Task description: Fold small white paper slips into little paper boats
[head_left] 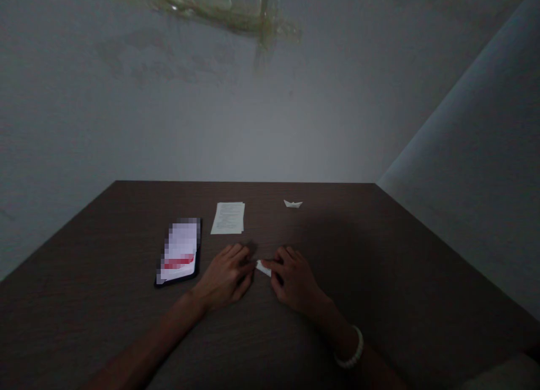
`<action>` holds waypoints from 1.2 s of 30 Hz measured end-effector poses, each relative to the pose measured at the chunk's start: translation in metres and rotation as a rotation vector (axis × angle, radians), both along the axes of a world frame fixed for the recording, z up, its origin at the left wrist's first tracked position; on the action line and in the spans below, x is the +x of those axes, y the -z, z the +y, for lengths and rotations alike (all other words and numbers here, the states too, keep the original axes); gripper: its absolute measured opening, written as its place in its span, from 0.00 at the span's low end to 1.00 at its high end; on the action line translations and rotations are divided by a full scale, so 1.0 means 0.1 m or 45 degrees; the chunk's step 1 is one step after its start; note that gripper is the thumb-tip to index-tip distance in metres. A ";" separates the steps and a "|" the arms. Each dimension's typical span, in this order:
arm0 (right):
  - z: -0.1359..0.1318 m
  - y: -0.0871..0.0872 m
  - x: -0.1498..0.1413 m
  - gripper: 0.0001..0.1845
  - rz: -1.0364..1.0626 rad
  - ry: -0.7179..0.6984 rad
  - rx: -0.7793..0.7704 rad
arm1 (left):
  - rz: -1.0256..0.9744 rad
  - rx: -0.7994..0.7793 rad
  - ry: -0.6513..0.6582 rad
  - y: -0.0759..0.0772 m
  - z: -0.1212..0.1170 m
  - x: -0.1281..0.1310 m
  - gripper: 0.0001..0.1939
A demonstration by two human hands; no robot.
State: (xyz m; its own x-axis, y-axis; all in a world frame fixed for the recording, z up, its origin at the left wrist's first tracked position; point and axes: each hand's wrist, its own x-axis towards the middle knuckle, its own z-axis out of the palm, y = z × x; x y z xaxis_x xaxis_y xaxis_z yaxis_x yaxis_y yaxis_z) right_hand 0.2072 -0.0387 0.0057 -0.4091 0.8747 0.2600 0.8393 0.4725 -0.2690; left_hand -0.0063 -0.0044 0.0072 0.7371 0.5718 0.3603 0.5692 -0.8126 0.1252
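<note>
A small folded piece of white paper [264, 268] lies low over the dark table between my two hands. My right hand [294, 278] pinches its right end between thumb and fingers, hiding that part. My left hand [226, 274] rests at the paper's left end, fingers curled and thumb close to the fingertips; whether it grips the paper's edge I cannot make out. Farther back stands a little folded paper boat [293, 204]. A stack of printed paper sheets [228, 218] lies flat beyond my left hand.
Left of my left hand a phone [179, 252] lies with its screen lit and blurred. The brown table [337, 196] meets a grey wall [270, 125] at its far edge, and another wall runs along the right. A beaded bracelet [352, 350] circles my right wrist.
</note>
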 end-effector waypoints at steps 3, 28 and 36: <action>0.00 0.00 0.00 0.20 -0.006 -0.004 -0.002 | 0.010 -0.026 -0.001 -0.01 0.00 0.01 0.14; 0.07 0.09 0.03 0.13 0.105 0.034 0.032 | -0.013 -0.048 0.011 0.05 0.02 0.02 0.13; 0.10 0.16 0.05 0.07 0.216 -0.019 0.085 | -0.051 -0.147 0.011 0.05 0.03 0.02 0.11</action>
